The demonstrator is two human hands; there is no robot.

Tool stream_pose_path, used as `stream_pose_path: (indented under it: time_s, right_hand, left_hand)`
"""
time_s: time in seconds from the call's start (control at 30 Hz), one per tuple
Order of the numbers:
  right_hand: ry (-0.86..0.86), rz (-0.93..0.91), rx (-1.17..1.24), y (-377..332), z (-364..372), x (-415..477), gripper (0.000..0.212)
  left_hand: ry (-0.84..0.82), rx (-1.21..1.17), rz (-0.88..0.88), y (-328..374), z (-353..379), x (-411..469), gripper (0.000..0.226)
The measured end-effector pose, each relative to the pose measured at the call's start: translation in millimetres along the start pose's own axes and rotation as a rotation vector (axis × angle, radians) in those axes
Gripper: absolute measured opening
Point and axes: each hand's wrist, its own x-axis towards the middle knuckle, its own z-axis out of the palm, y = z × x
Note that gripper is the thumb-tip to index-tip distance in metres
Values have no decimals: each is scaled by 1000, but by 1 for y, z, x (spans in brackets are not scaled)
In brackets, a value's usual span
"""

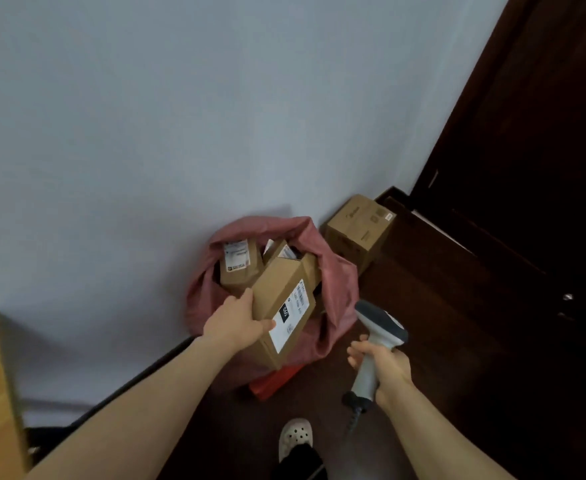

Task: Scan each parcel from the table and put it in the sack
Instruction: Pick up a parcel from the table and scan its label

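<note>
Sack (340, 289) mouth crowded by boxes (241, 268); carton (357, 230) flanks right.

I see a dark wood floor (457, 341). A pink sack (343, 282) sits on it against the wall. A brown box (357, 230) stands just beside the sack. A flat red thing (272, 381) lies at the sack's foot, with a white shoe (295, 436) near it.

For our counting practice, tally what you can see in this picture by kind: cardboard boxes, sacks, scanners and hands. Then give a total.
Cardboard boxes: 4 visible
Sack: 1
Scanner: 1
Hands: 2, left hand and right hand
Total: 8
</note>
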Motion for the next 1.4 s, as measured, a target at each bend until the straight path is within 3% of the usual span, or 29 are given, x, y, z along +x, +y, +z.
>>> stream_pose_path:
  time_s: [0.3, 0.43, 0.5, 0.63, 0.77, 0.83, 0.9, 1.17, 1.3, 1.4]
  right_hand:
    - [-26, 76, -325, 9, 58, 151, 52]
    - [-52, 123, -408, 41, 73, 203, 88]
    - [-41, 147, -431, 54, 74, 220, 95]
    - [65, 221, -366, 56, 70, 231, 56]
    - [159, 125, -229, 31, 67, 213, 27]
    - [194, 62, -139, 8, 69, 194, 15]
    - [204, -7, -92, -15, 71, 175, 16]
    - [76, -300, 24, -92, 83, 111, 29]
    - [55, -310, 27, -101, 86, 105, 28]
    - [67, -265, 17, -97, 82, 108, 25]
  left_hand:
    - [57, 112, 11, 25, 26, 117, 81]
    - [141, 74, 55, 17, 42, 139, 78]
    - [172, 60, 74, 12, 48, 145, 77]
    - [192, 18, 115, 7, 57, 144, 76]
    - [170, 17, 87, 9, 49, 139, 75]
    - [183, 137, 80, 16, 41, 137, 72]
    - [179, 192, 78, 25, 33, 136, 70]
    - [7, 29, 164, 68, 12, 153, 65]
    - [-142, 47, 183, 76, 12, 176, 59]
    - [-166, 113, 109, 69, 26, 178, 53]
